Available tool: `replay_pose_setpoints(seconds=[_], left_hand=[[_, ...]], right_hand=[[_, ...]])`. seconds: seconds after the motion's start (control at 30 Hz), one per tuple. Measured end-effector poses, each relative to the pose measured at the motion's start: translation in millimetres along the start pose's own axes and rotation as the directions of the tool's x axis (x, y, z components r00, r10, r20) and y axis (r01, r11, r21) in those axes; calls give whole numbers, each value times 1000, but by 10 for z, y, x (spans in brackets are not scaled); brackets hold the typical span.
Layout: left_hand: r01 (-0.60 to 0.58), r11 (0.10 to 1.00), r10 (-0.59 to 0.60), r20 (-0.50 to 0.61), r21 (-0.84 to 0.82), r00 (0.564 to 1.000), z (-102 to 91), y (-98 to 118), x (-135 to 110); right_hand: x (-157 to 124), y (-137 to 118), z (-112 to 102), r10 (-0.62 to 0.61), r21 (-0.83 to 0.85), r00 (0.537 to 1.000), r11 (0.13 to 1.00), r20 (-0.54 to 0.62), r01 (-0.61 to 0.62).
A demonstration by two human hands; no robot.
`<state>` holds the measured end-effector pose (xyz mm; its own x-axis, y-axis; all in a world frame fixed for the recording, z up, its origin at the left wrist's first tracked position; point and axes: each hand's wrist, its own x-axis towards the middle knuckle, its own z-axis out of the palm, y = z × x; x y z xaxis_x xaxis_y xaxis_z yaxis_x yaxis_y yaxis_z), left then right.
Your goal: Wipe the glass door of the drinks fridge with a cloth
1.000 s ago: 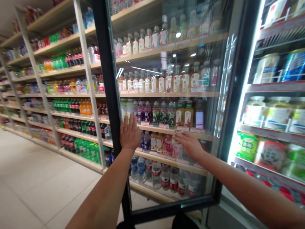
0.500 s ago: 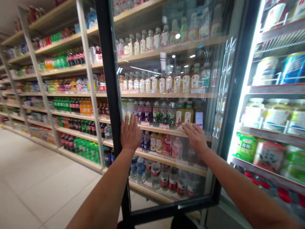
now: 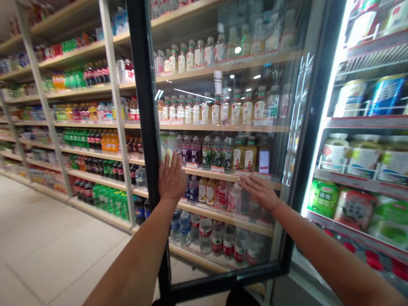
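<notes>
I have the left hand flat on the glass door; can't tell whether the right hand holds anything. Uneven pushing could swing the door.

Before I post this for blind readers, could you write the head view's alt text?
A person's left hand lies flat on an open glass refrigerator door beside its black frame, the right hand touching the door farther right. Bottled drinks line shelves beyond.

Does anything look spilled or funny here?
Nothing stands out. The bottles seen through the glass door stand upright on the shelves behind it, and I see no spill on the floor. The bright streaks are probably just reflected lights.
</notes>
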<state>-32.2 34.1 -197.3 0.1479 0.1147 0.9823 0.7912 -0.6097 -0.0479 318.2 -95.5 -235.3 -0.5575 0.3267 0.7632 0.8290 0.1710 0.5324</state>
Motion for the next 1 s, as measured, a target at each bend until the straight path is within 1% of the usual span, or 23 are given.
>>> replay_pose_setpoints(seconds=[0.03, 0.07, 0.1, 0.13, 0.17, 0.2, 0.23, 0.27, 0.33, 0.37, 0.43, 0.5, 0.53, 0.6, 0.67, 0.7, 0.73, 0.8, 0.83, 0.87, 0.9, 0.93, 1.0], left_hand=[[-6, 1000, 6, -4, 10, 1000, 3, -4, -2], [-12, 1000, 12, -8, 20, 1000, 6, -7, -4], [-18, 999, 18, -12, 29, 1000, 9, -10, -6], [-24, 999, 24, -16, 38, 1000, 10, -12, -7], [-28, 999, 29, -19, 45, 999, 11, -13, -8], [-31, 998, 32, -22, 49, 999, 11, -12, -8], [-33, 998, 35, -23, 51, 999, 10, -11, -8], [-33, 998, 34, -22, 52, 999, 9, -9, -7], [-31, 998, 32, -18, 47, 999, 6, -4, -6], [-29, 999, 29, -16, 42, 999, 4, -1, -5], [-23, 999, 24, -11, 35, 1000, 0, 3, -5], [-18, 999, 19, -12, 26, 1000, -3, 7, -5], [-17, 1000, 17, -12, 23, 1000, -5, 8, -6], [-14, 1000, 15, -13, 22, 1000, -6, 10, -7], [-20, 999, 20, -19, 30, 1000, -5, 10, -8], [-26, 999, 27, -23, 36, 999, -4, 10, -10], [-32, 999, 33, -28, 41, 999, -2, 8, -11], [-38, 998, 39, -32, 44, 999, 2, 3, -13], [-37, 999, 38, -31, 41, 999, 5, -1, -15], [-34, 999, 35, -29, 35, 999, 8, -4, -15], [-31, 999, 32, -29, 28, 999, 11, -7, -16], [-30, 999, 30, -30, 21, 999, 13, -9, -15], [-29, 999, 30, -35, 13, 999, 15, -9, -14]], right_hand=[[60, 117, -28, 67, 6, 997, 998, -44, -66], [123, 239, -55, 164, 9, 980, 986, -112, -164], [179, 349, -77, 270, 12, 943, 962, -195, -273], [220, 431, -90, 358, 18, 892, 930, -278, -368], [239, 471, -92, 408, 21, 848, 904, -339, -427], [231, 464, -83, 419, 15, 830, 895, -368, -445], [198, 415, -68, 397, -2, 844, 905, -360, -426], [144, 335, -50, 354, -24, 878, 924, -324, -382], [7, 155, -25, 240, -67, 948, 964, -212, -259], [-57, 90, -23, 182, -81, 971, 977, -157, -196], [-143, 56, -43, 94, -93, 993, 991, -69, -100], [-168, 111, -73, 41, -84, 999, 996, -13, -42], [-169, 138, -80, 33, -76, 999, 997, -6, -34], [-182, 128, -67, 69, -64, 997, 995, -35, -71], [-231, 22, -19, 132, -54, 987, 989, -88, -137], [-264, -46, 8, 143, -43, 985, 988, -96, -148], [-294, -106, 29, 130, -25, 988, 991, -86, -132], [-319, -153, 44, 55, 20, 998, 998, -42, -54], [-306, -132, 36, 20, 35, 999, 999, -33, -19], [-278, -87, 22, 13, 40, 999, 999, -37, -11], [-239, -31, 7, 43, 33, 997, 999, -62, -41], [-198, 22, -4, 101, 23, 990, 995, -97, -100], [-140, 69, 4, 238, 5, 957, 971, -165, -241]])
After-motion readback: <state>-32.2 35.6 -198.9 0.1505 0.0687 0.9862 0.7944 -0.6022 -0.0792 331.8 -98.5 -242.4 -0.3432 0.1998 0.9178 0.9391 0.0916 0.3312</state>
